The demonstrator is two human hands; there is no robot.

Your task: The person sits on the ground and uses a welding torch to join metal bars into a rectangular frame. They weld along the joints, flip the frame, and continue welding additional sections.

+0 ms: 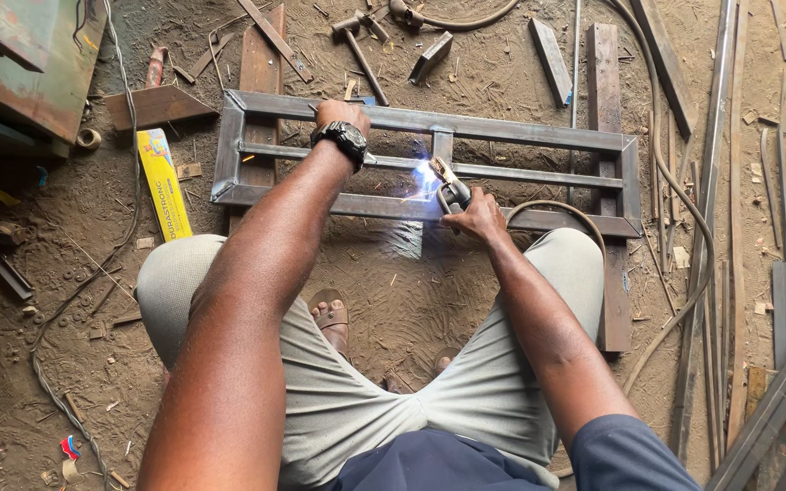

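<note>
Where sparked, grey rectangular steel frame [539,136]

Frame [429,168]: bare grey steel bar, dull, rust-flecked, brightly lit at the weld. Floor [384,273]: rough, matt packed dirt. Box [165,186]: glossy yellow card. Watch [346,138]: black, matt plastic. Shorts [366,400]: pale woven cloth. Planks [604,109]: weathered wood.

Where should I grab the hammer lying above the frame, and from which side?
Probably the bare handle of the hammer, from the frame side: the slim shaft slants down-right with open dirt along it, while its head lies among scrap.
</note>
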